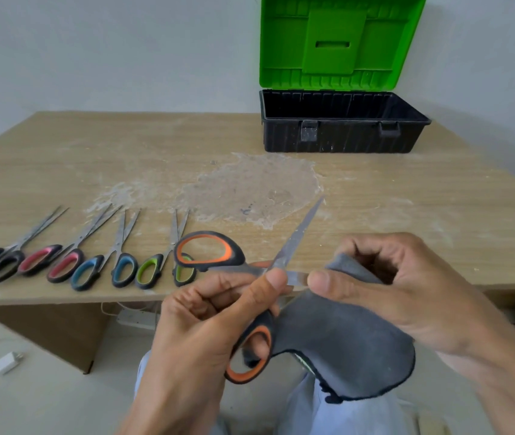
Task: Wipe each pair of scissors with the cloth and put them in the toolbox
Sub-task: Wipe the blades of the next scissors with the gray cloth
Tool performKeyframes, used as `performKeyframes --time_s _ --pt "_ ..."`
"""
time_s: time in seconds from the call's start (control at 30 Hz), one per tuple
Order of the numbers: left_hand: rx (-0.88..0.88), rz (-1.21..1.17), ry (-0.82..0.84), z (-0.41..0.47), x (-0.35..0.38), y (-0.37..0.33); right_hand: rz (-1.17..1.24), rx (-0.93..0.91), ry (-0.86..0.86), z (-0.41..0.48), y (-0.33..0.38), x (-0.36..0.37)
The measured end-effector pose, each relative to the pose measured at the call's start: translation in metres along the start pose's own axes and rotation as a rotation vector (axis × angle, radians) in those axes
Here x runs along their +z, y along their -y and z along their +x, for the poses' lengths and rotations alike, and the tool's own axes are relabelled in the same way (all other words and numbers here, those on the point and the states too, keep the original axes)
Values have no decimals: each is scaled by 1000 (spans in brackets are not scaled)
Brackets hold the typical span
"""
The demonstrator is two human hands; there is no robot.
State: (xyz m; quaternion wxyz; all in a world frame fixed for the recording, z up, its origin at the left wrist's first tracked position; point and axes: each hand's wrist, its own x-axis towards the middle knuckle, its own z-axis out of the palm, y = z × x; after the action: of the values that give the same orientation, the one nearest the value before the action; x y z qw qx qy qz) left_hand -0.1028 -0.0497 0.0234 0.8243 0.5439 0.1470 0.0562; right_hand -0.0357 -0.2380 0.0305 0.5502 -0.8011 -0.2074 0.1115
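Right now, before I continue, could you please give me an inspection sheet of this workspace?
Surface: light wooden table, worn whitish patch.
Job's things: orange-and-black scissors spread open in both hands; grey cloth against one blade; black toolbox with green lid open, far right; black-handled scissors, pink-handled scissors, blue-handled scissors, green-handled scissors in a row, near left.
Clutter: nothing seen.
Grippers: left hand grips the orange-and-black scissors; right hand holds the grey cloth, fingers pinching the blade.
Cables: white charger with cable on the floor; white power strip under the table.
Surroundings: plain white wall, pale floor.
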Motion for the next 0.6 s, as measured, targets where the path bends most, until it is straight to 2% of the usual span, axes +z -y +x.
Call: performKeyframes --time_s 0.3,0.5,0.6 --pt "21 77 32 2 -6 2 63 -58 -150 -1 0 -7" --pt "-31 24 15 2 -2 4 13 73 154 -2 -2 1" --pt "-17 60 5 3 -7 6 -21 106 174 -7 -3 -8"
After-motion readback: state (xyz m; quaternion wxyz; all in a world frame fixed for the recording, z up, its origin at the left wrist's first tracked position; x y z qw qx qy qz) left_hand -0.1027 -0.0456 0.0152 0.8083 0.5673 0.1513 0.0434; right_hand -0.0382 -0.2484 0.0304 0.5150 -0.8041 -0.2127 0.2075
